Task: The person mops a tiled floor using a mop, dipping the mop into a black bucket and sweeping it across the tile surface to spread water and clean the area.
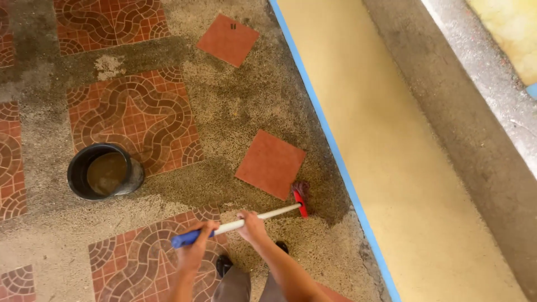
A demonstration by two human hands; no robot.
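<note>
Pebbled wet floor | terracotta tiles | bucket | mop

Both forearms run off the bottom edge, so elbows and body are cut. Trousers and dark shoes only partly seen, mostly behind the arms. Left hand wraps the mop's blue grip, hiding part of it; fingers curl under, out of sight. Right hand covers a stretch of the white mop handle. Mop head small and blurred, strands can't be told apart. Black bucket: murky contents, depth unclear. Small dark marks on the upper plain red tile too tiny to make out. Patterned tiles cut at left and top edges. Yellow surface at the top right corner cropped, unidentifiable.
</note>
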